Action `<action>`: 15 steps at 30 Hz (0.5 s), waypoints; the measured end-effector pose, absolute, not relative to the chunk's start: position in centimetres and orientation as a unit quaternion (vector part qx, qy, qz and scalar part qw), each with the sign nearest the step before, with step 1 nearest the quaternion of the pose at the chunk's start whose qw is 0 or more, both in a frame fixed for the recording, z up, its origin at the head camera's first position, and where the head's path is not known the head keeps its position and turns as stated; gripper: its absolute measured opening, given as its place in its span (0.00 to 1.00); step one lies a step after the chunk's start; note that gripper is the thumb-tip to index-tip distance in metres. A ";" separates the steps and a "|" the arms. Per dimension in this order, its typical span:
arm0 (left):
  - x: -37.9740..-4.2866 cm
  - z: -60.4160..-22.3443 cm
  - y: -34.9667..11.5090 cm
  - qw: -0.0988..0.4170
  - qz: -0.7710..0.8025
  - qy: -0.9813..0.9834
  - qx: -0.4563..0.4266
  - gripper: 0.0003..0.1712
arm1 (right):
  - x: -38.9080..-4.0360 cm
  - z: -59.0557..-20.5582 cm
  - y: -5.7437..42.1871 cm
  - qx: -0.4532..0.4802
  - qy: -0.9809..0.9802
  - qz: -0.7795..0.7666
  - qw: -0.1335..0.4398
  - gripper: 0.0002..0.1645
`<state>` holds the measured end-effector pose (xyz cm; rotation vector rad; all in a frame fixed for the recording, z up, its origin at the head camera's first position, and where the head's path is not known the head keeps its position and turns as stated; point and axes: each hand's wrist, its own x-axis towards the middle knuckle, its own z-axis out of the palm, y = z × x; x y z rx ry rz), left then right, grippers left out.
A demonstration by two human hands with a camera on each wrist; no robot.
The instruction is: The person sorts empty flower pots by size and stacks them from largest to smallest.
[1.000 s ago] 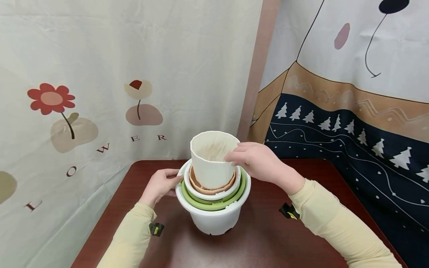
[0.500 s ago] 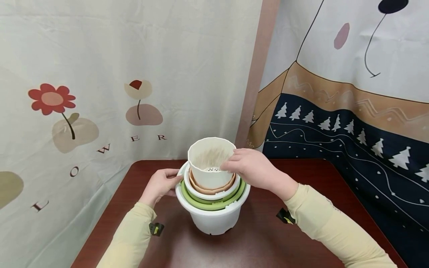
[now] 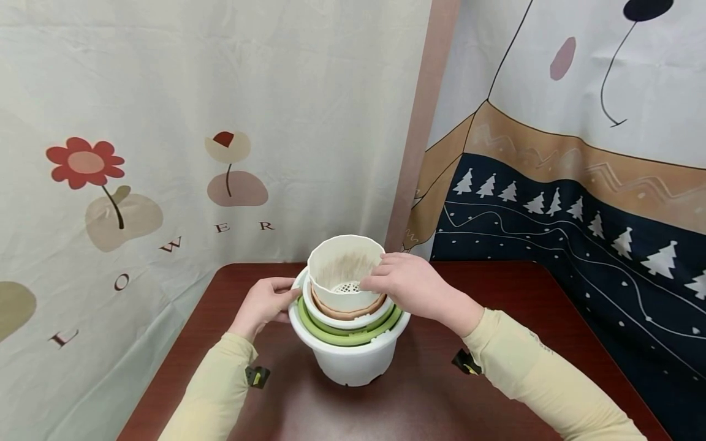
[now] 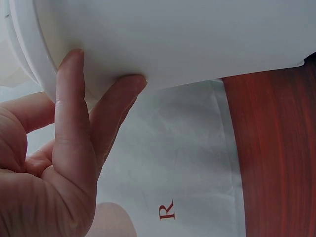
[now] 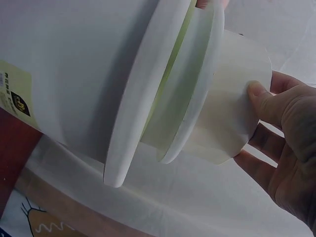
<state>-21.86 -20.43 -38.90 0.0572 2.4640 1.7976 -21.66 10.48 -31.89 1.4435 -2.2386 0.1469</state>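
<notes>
A stack of nested flowerpots stands upright on the table. The large white outer pot (image 3: 353, 366) holds green pots (image 3: 342, 339), a smaller white pot (image 3: 360, 323) and an orange one (image 3: 343, 315). Uppermost is a cream faceted pot (image 3: 343, 301), partly sunk into the orange one, with drain holes in its floor. My right hand (image 3: 410, 286) pinches the cream pot's right rim, thumb on one side and fingers on the other in the right wrist view. My left hand (image 3: 265, 307) grips the outer pot's left rim; two fingertips press beneath the rim in the left wrist view.
The dark red table (image 3: 441, 392) has its far edge close behind the stack. A pale printed curtain (image 3: 287, 110) hangs behind and to the left, and a dark blue panel with trees (image 3: 529, 226) hangs at the right.
The cream pot has gone down into the orange pot, and my right hand has lowered with it, shifting slightly left. My left hand and the outer pot have stayed in place.
</notes>
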 end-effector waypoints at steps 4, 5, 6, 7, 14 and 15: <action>-21.8 -38.8 -20.4 0.045 0.586 0.809 0.019 0.23 | -21.7 -32.0 10.5 0.526 -0.816 0.056 0.231 0.23; -21.8 -38.8 -20.4 0.045 0.585 0.809 0.019 0.23 | -21.7 -32.1 10.5 0.526 -0.817 0.056 0.229 0.23; -21.8 -38.8 -20.4 0.045 0.584 0.810 0.019 0.23 | -21.7 -32.1 10.5 0.527 -0.817 0.057 0.227 0.23; -21.8 -38.7 -20.3 0.045 0.584 0.811 0.019 0.23 | -21.7 -32.1 10.5 0.527 -0.818 0.057 0.224 0.22; -21.8 -38.8 -20.4 0.044 0.580 0.814 0.017 0.23 | -21.6 -32.5 10.9 0.526 -0.819 0.094 0.207 0.20; -21.8 -38.9 -20.3 0.044 0.579 0.814 0.017 0.23 | -21.6 -32.6 11.1 0.527 -0.817 0.104 0.208 0.20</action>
